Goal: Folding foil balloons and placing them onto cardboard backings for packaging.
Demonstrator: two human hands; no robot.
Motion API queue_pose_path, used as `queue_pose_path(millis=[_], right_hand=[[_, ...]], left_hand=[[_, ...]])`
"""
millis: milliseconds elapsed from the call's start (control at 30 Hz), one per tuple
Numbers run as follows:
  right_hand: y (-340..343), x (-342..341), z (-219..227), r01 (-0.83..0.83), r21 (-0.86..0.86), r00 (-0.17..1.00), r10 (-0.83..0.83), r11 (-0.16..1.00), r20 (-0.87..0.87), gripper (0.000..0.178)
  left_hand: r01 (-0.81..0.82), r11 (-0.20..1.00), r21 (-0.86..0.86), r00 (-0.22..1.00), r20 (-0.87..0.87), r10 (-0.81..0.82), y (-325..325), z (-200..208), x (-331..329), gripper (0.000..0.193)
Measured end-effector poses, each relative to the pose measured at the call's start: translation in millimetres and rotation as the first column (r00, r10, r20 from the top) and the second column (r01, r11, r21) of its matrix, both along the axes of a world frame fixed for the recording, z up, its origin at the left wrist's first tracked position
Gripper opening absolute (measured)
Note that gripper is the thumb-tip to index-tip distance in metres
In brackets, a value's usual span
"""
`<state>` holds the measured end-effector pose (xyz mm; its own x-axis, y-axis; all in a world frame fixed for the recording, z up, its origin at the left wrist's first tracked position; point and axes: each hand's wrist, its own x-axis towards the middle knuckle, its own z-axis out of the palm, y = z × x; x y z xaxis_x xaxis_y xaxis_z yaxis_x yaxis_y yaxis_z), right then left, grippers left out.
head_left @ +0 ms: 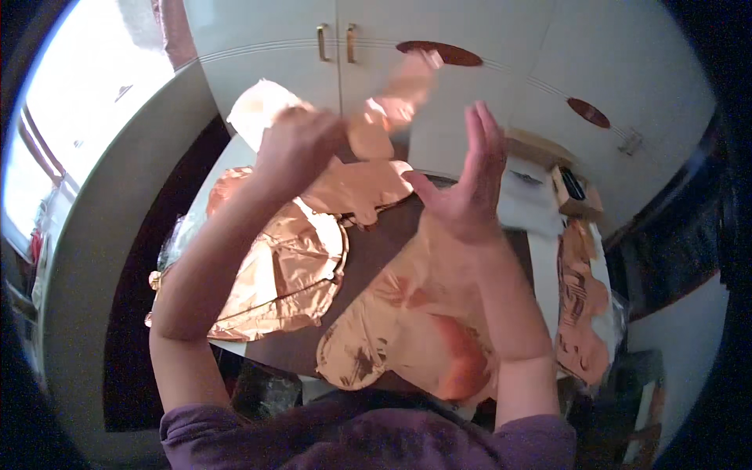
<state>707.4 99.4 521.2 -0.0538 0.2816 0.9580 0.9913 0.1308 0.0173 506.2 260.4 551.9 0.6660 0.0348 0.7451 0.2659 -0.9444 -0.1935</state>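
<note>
My left hand (301, 149) is closed in a fist, raised over the far left of the table. It grips a limp copper-coloured foil balloon (360, 188); its exact edges are partly blurred and a bright part shows behind my fist. My right hand (474, 184) is up in the air, fingers stretched and thumb apart, with nothing in it. Below my left forearm lies a shiny crinkled foil balloon (301, 270). Another flat foil balloon (407, 337), with a reddish curved patch and dark marks, spreads near me under my right forearm.
Flat foil pieces with dark markings (580, 313) lie along the table's right side. A small box with dark items (576, 190) stands at the back right. White cabinet doors (439, 94) rise behind the table, and a bright window (86, 78) is at the left.
</note>
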Motion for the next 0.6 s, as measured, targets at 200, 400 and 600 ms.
queue_pose_path(millis=[200,400,600], right_hand=[[-62,13,17,-0.104,-0.706,0.992,0.124,0.700,-0.024,0.028],[-105,55,19,-0.301,-0.758,0.789,-0.296,0.579,-0.539,0.021],[-164,47,56,0.064,-0.620,0.968,-0.200,0.782,-0.153,0.016]], left_hand=[[0.134,0.980,-0.146,0.990,0.052,-0.128,-113,-51,24,0.037],[0.487,0.860,-0.151,0.810,-0.291,-0.510,-170,-121,-24,0.036],[0.249,0.804,-0.540,0.800,-0.354,-0.485,-174,-178,-13,0.054]])
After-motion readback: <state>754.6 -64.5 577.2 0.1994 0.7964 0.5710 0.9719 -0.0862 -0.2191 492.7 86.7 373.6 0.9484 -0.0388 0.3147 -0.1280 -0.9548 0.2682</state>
